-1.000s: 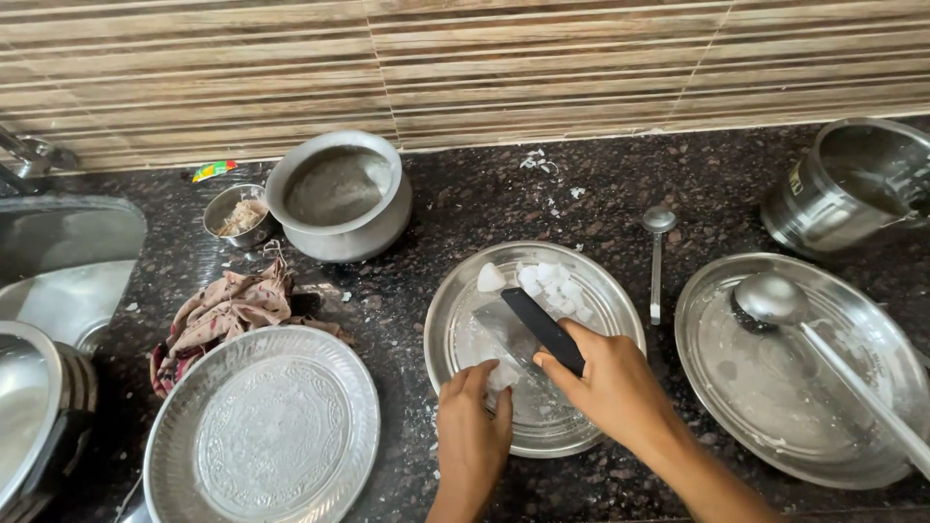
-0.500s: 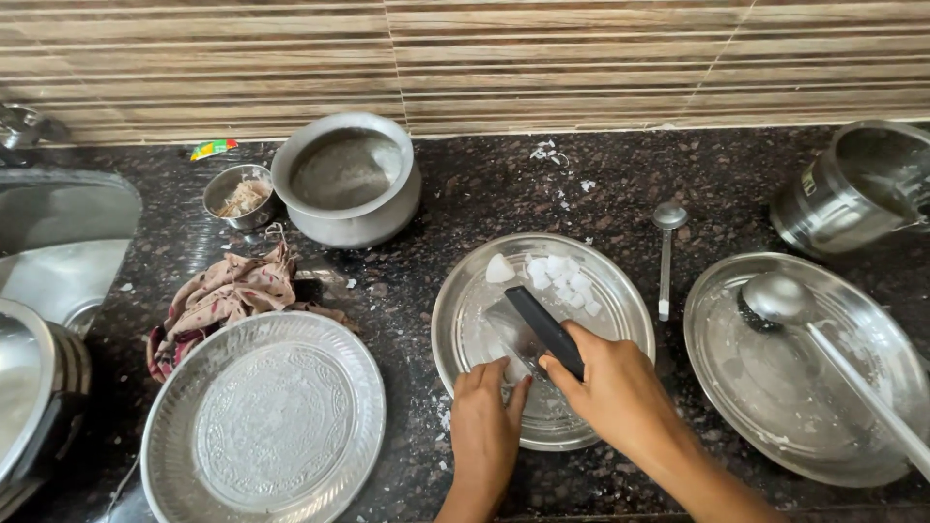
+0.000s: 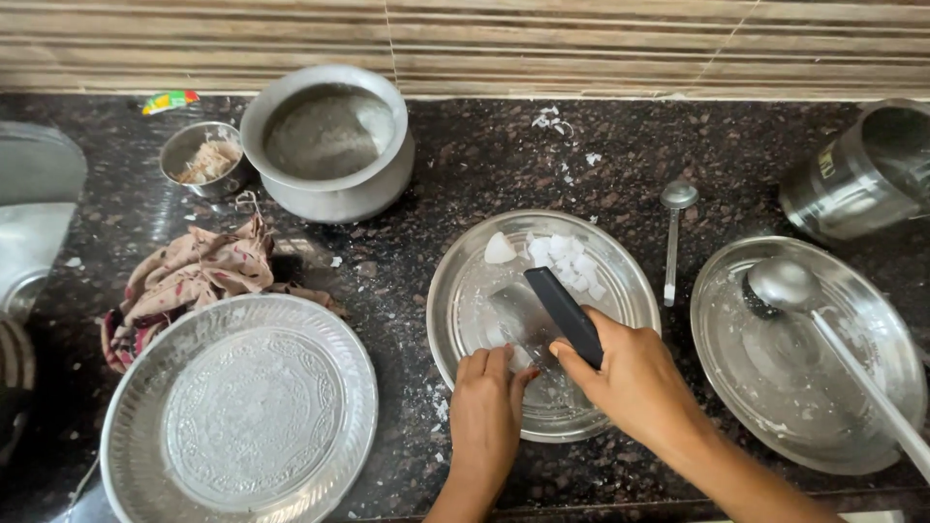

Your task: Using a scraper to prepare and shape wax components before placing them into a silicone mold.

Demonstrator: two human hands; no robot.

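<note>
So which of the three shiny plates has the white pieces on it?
The middle steel plate, under both hands, holds the white chunks. The patterned plate on the left holds nothing, and the right plate holds only a ladle.

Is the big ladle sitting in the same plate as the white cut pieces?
No, the ladle lies in the steel plate on the right, while the white pieces are in the middle plate.
</note>
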